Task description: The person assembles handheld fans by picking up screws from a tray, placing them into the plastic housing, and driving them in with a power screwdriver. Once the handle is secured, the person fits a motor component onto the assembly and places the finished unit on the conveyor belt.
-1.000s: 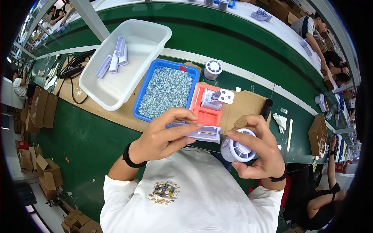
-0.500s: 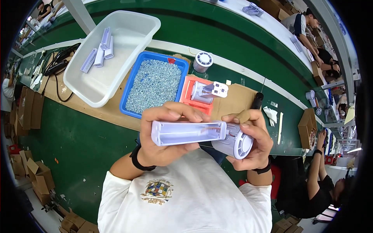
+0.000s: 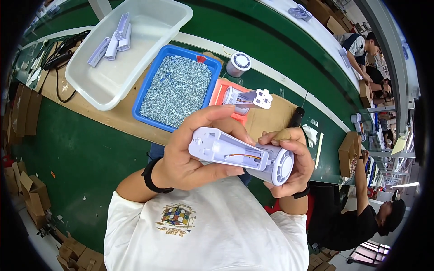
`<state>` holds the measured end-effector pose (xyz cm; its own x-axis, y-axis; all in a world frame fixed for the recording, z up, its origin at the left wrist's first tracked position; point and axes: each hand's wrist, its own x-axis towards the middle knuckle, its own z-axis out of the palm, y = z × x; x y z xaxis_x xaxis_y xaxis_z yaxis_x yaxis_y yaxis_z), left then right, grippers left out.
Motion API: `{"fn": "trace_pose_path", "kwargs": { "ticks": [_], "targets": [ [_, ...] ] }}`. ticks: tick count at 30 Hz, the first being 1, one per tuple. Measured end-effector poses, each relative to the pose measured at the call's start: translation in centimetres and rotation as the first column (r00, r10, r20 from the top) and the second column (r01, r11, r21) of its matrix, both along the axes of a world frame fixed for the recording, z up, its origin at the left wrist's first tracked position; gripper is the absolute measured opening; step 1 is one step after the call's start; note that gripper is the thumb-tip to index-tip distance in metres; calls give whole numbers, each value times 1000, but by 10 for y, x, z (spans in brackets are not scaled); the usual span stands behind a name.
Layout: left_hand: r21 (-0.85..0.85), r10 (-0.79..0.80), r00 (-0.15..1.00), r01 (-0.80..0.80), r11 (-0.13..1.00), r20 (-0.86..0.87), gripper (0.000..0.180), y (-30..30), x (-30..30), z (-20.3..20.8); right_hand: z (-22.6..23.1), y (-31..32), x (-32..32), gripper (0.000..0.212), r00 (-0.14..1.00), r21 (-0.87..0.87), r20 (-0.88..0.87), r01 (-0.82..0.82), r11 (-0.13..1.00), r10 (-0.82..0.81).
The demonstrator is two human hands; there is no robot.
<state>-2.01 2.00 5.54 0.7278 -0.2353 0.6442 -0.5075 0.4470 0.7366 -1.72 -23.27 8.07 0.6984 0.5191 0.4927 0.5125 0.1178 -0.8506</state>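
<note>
In front of my chest my left hand [image 3: 187,153] closes around a long, pale lilac plastic handle housing [image 3: 226,147]. Its open trough faces up, and thin red, yellow and dark wires lie inside near the right end. My right hand [image 3: 296,165] wraps a round lilac housing [image 3: 281,168] with a vented, spoked end. The two housings meet end to end between my hands. Just beyond them, a similar part [image 3: 254,98] rests in an orange-red fixture [image 3: 219,92]. My right palm and the underside of the housings are hidden.
A blue tray [image 3: 135,108] of small metal screws stands beyond my left hand, beside a white bin [image 3: 129,83] with several lilac housings [image 3: 98,52]. Another round housing [image 3: 238,64] stands behind the fixture. A black-handled screwdriver [image 3: 296,117] lies to the right. Co-workers sit at right.
My left hand has tilted the handle housing, so its left end face and the wires inside show more. Both hands still hold the parts. The whole view has shifted slightly.
</note>
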Motion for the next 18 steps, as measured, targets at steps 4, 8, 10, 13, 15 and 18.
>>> {"fn": "trace_pose_path", "kwargs": {
  "ticks": [4,8,10,13,15,18],
  "targets": [
    [-11,1,1000,-1,1000,-13,84,0,-1,1,2,1,-1,72,999,-28,25,38,999,-38],
    [-94,50,998,-53,994,-42,75,-6,-4,-2,7,1,-1,70,996,-98,67,70,993,-64],
    [-55,47,998,-49,997,-32,73,-3,-3,-1,8,0,-1,68,993,-118,87,95,988,-85],
    [22,43,999,-43,999,-9,69,-1,-2,-1,6,-2,0,69,992,-131,96,93,987,-81],
    [-20,57,998,-57,998,-4,67,-5,0,-3,4,-3,2,69,992,-136,104,91,986,-77],
    [-25,87,996,-87,996,16,66,-6,-2,-2,2,-5,6,73,976,-161,194,128,978,-96]
  ]
}}
